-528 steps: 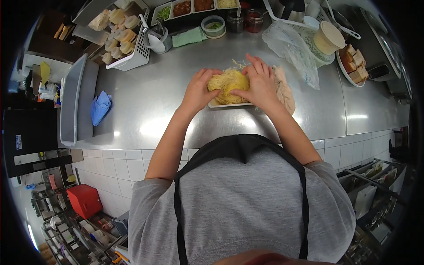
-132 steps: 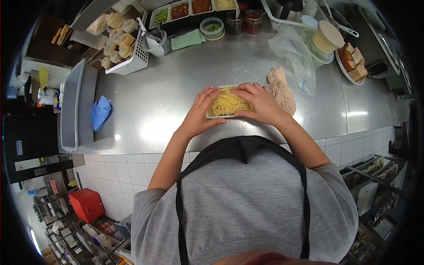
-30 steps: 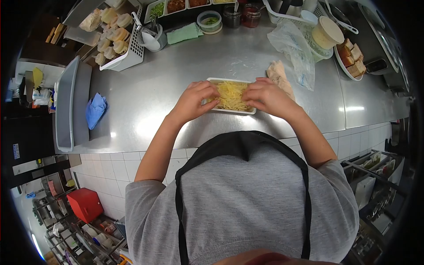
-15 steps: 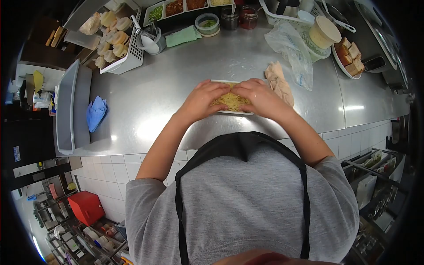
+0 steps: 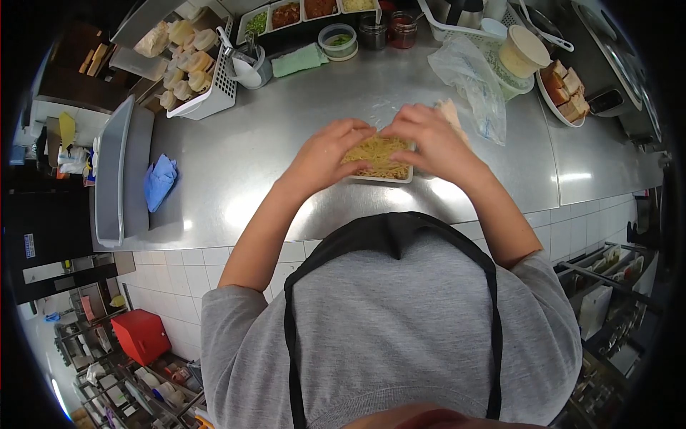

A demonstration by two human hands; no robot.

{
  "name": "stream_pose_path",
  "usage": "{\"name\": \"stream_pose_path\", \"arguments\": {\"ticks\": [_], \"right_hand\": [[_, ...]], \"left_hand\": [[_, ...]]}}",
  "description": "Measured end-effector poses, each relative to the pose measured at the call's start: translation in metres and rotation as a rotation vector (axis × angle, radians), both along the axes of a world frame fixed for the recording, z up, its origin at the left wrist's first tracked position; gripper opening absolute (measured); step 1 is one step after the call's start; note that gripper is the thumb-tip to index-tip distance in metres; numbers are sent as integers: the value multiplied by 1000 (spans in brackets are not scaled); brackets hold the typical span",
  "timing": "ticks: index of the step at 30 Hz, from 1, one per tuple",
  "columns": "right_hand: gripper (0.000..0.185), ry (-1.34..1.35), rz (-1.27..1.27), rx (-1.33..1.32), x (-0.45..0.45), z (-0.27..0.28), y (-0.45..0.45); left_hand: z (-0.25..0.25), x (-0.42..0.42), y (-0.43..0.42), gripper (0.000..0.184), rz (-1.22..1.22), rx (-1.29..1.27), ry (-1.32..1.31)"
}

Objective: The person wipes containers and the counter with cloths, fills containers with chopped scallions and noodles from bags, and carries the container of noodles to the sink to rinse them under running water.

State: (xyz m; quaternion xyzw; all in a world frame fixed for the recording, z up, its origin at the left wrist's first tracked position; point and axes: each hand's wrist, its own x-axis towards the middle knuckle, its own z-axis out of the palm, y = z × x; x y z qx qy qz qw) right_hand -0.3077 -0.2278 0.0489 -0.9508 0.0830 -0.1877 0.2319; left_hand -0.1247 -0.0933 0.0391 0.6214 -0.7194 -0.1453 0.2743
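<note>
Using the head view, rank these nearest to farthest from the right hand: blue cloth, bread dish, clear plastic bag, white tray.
1. White tray: at the right hand, extending to its left.
2. Clear plastic bag: ahead and right.
3. Bread dish: farther right.
4. Blue cloth: far left.

Glossy metal counter point(image 5: 286, 107); smooth white tray point(image 5: 393, 179), perhaps plastic.
</note>
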Motion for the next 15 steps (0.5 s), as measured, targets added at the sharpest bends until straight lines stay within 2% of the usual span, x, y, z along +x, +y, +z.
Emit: {"name": "stream_pose_path", "arguments": {"ticks": [2, 4, 6, 9, 11, 13, 15], "right_hand": [[25, 25, -49, -5, 3, 11, 3], [20, 48, -102, -12, 3, 5, 3], [9, 212, 16, 29, 5, -14, 2], [4, 51, 68, 21, -3, -12, 5], [4, 83, 65, -36, -5, -26, 5], [4, 112, 68, -103, -4, -16, 9], [8, 230, 12, 55, -2, 4, 15]], "left_hand": [[20, 1, -3, 32, 23, -48, -109], [13, -2, -5, 28, 38, 6, -72], [5, -3, -6, 25, 51, 54, -39], [-7, -3, -6, 24, -21, 26, -16], [-12, -3, -8, 21, -48, -154, -128], [-4, -10, -7, 21, -1, -113, -110], [4, -11, -9, 21, 55, -73, -91]]}}
